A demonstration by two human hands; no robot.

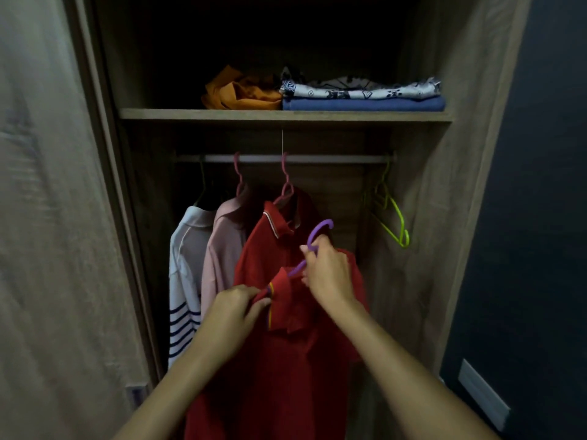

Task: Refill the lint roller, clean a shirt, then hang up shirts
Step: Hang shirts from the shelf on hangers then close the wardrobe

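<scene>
Honestly, I can read no writing or label anywhere. My right hand (328,274) grips the neck of the purple hanger (313,246), its hook above my fingers, below the rail (286,158). My left hand (233,312) pinches the collar of the red shirt (286,360) on that hanger, before another red shirt (270,246).

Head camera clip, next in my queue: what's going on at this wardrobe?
A person is putting a red polo shirt on a purple hanger in front of an open wardrobe. The right hand grips the hanger near its hook, and the left hand pinches the shirt's collar. The hanger is not yet on the rail, where a striped shirt, a pink shirt and another red shirt hang, with empty green hangers at the right end.
</scene>
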